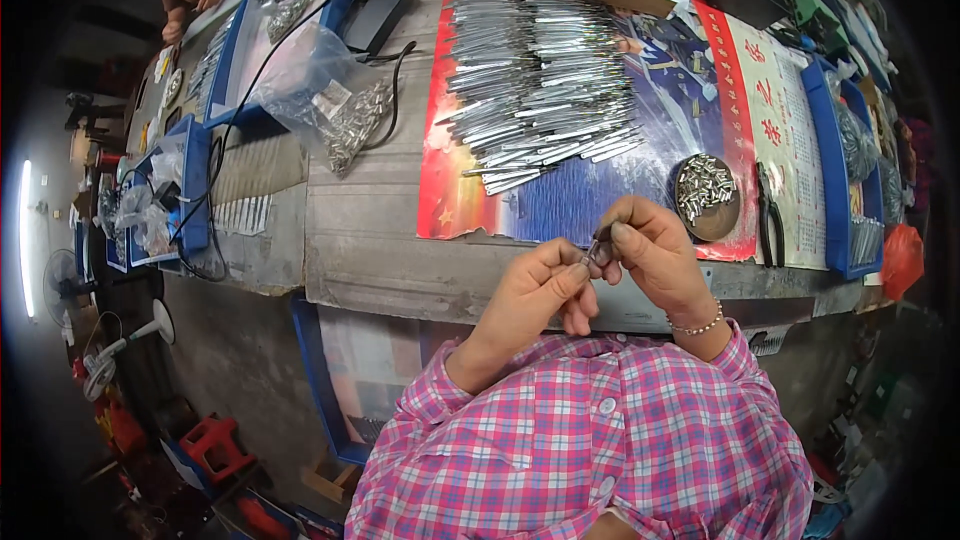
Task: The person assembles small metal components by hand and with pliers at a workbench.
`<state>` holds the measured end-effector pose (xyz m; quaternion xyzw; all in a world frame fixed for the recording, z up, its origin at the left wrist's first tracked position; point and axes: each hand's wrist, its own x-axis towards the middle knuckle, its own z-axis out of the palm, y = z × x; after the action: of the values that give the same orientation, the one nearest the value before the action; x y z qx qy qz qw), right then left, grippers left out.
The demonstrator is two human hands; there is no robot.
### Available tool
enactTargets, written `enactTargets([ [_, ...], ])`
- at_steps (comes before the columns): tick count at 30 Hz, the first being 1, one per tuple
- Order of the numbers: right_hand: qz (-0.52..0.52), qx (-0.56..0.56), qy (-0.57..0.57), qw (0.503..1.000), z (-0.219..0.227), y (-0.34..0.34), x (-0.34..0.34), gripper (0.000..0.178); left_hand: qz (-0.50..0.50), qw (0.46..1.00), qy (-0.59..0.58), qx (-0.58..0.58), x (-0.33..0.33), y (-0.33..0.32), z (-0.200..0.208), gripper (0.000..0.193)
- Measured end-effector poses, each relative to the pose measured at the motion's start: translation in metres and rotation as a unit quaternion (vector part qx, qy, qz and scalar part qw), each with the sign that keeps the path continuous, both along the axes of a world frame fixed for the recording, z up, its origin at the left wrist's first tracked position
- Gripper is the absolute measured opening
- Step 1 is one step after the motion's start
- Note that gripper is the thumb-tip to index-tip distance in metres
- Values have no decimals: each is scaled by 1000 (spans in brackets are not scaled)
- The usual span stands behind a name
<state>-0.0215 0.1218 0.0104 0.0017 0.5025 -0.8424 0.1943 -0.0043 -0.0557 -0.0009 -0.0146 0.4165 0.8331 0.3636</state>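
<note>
Cluttered with metal parts, a worn bench point(380, 260) fills the workshop view. Above its near edge, the left hand point(530, 295) and right hand point(650, 250) meet, fingertips pinching a small metal piece point(597, 240) between them. Just beyond the right hand sits a round dish point(728, 222) of short silver sleeves point(703, 188), with black pliers point(768, 215) beside it. Farther back, a pile of silver rods point(540, 90) lies on a red-and-blue poster point(700, 70), near a clear bag of fittings point(340, 105).
</note>
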Motion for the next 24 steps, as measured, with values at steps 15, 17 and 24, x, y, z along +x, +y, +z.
enactTargets([
  [15, -5, 154, 128, 980, 9, -16, 4, 13, -43, 997, -39, 41, 3, -14, 9, 18],
  [17, -156, 81, 114, 978, -4, -18, -4, 13, -77, 996, -30, 10, 4, -12, 14, 18],
  [24, -164, 40, 4, 986, -4, 6, -17, 11, 8, 999, -24, -26, 18, -24, -16, 17],
])
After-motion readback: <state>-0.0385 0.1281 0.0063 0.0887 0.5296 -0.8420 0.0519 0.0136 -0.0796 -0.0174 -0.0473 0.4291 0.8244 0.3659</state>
